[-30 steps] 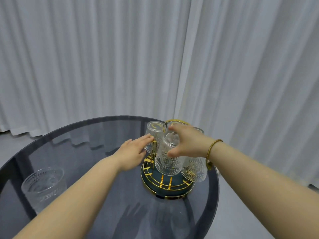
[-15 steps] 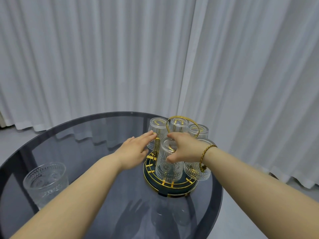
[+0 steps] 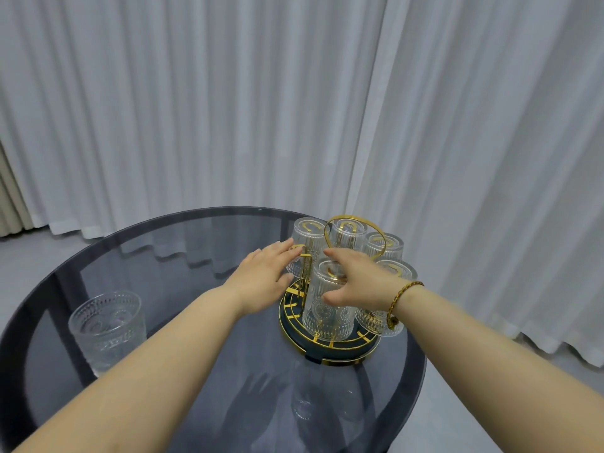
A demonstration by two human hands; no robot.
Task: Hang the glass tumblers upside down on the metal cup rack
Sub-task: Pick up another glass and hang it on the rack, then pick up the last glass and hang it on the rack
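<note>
A gold wire cup rack (image 3: 354, 220) on a dark round base (image 3: 330, 349) stands at the right side of the table. Several ribbed glass tumblers hang upside down on it. My right hand (image 3: 359, 282) is around the top of the front tumbler (image 3: 323, 318), thumb on its near side and index finger over its bottom; this tumbler sits low over its peg. My left hand (image 3: 264, 276) lies flat, fingers out, touching a bare gold peg (image 3: 304, 266) at the rack's left. One more tumbler (image 3: 108, 325) stands upright at the table's left edge.
The round dark glass table (image 3: 183, 256) carries everything; its right edge runs close beside the rack's base. White curtains (image 3: 228, 109) hang behind the table. A gold bracelet (image 3: 400, 297) is on my right wrist.
My right hand has lowered the front tumbler down over its peg. The left hand has stayed at the rack's left side. The view has shifted a little.
</note>
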